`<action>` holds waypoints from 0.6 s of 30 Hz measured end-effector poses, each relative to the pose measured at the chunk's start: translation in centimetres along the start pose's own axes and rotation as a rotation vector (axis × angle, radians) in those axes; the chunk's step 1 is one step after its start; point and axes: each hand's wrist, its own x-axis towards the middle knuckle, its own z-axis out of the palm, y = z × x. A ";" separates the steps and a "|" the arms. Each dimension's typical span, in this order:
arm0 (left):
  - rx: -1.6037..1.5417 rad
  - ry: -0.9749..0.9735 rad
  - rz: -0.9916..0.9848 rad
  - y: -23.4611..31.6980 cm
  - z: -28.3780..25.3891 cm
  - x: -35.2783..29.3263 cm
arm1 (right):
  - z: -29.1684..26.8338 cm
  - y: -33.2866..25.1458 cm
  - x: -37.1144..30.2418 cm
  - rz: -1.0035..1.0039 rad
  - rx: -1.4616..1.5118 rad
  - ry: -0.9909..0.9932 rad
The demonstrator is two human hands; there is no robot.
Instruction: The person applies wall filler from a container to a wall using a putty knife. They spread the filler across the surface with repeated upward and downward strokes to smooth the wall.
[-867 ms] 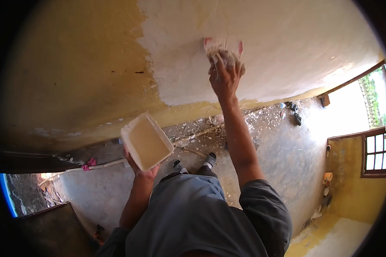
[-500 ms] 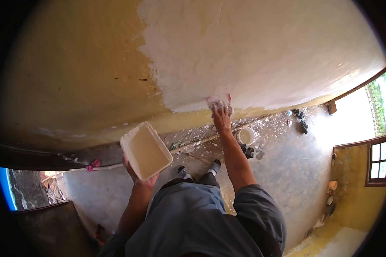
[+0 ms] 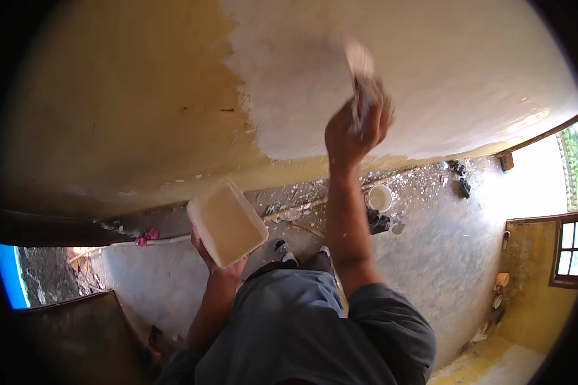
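Observation:
My left hand (image 3: 221, 260) holds a white rectangular tub (image 3: 259, 229) from below and beside, its rim coated with whitish residue and a smooth cream-coloured paste inside. Raised in front of the wall, my right hand (image 3: 359, 128) is closed round a flat spreader (image 3: 358, 61) smeared white. Motion blurs the tool, and I cannot tell whether its edge touches the wall. The wall (image 3: 154, 96) is mustard yellow on the left, while a broad whitish coat (image 3: 289, 96) covers its middle and right.
On the floor along the wall lie white splatters, a long pale pole (image 3: 308, 206) and pink cloth (image 3: 146, 237). A white bucket (image 3: 379, 198) stands beside a crumpled black bag (image 3: 377, 221). A bright doorway (image 3: 536, 173) and barred window (image 3: 568, 244) are at the right.
My right hand has swung up from the coat's lower edge, turning the spreader upward. The tub stays in my left hand, and the whole view has shifted slightly.

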 end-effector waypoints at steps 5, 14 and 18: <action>0.025 -0.049 -0.008 0.3 0.0 0.0 | 0.3 -3.4 7.8 -0.372 -0.191 -0.353; -0.054 -0.036 -0.020 0.5 -0.1 -0.3 | -1.7 5.9 -13.7 -0.231 -0.298 -0.603; -0.012 -0.032 -0.015 0.6 -0.1 0.0 | -5.5 13.3 -25.4 -0.045 -0.436 -1.046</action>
